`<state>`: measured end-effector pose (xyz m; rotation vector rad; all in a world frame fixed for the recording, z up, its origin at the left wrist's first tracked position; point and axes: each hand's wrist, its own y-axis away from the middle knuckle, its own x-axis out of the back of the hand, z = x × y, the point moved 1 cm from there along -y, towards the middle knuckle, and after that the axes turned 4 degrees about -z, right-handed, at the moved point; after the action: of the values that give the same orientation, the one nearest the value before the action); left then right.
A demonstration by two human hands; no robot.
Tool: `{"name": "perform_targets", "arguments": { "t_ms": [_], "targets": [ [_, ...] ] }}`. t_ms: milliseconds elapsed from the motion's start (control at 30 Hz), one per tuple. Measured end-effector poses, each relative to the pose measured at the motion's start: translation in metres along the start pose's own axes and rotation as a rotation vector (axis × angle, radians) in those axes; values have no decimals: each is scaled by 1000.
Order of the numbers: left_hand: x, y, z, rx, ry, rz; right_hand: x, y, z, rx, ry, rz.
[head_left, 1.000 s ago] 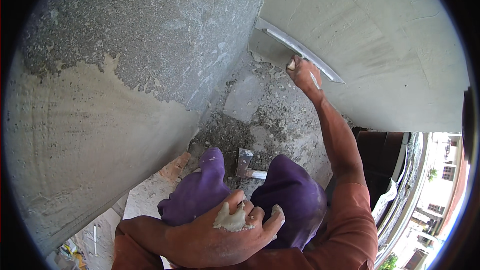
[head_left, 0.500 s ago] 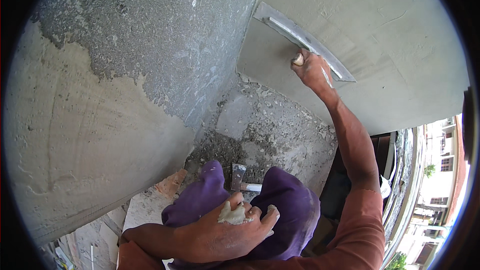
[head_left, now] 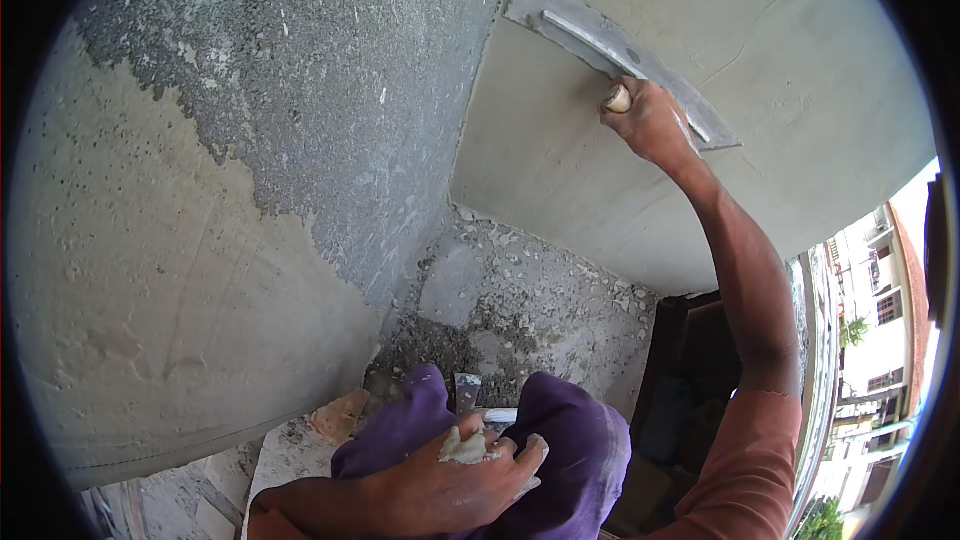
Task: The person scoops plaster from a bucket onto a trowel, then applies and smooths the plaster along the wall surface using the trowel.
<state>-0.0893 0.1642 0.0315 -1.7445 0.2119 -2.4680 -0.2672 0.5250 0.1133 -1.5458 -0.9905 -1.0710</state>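
My right hand [head_left: 655, 120] is closed round the pale handle of a long steel plastering trowel [head_left: 590, 35]. The trowel's blade lies against the smooth grey-green plastered wall [head_left: 800, 70] on the right. Low in front of my body, my left hand [head_left: 450, 475] hovers at my purple-trousered knees, its fingers loosely bent and apart. Wet pale plaster [head_left: 466, 447] clings to its knuckles and fingers, while its palm side is hidden. Just beyond that hand, between my knees, lies a hatchet-like tool [head_left: 467, 392] with a metal head and a whitish handle.
A rough grey wall [head_left: 330, 60], partly coated with smooth plaster [head_left: 180, 270], rises on the left and meets the right wall at a corner. Crumbs and plaster bits cover the floor [head_left: 530, 280]. A broken reddish piece [head_left: 340, 415] lies by my left knee. A dark recess [head_left: 685, 380] sits lower right.
My right hand has slid the trowel slightly up and to the right along the wall. The whole view has shifted a little; my left hand stays by my knees.
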Motion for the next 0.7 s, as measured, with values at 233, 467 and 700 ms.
{"name": "perform_targets", "arguments": {
  "t_ms": [233, 467, 700],
  "targets": [
    [4, 0, -1, 13, -5, -20, 84, -32, 4, 74, -163, 195],
    [13, -3, -7, -29, -92, 37, 43, 25, -5, 83, 256, 585],
    [8, -7, -7, -45, -55, -23, -214, 129, 28, 45, 153, 99]
  ]
}}
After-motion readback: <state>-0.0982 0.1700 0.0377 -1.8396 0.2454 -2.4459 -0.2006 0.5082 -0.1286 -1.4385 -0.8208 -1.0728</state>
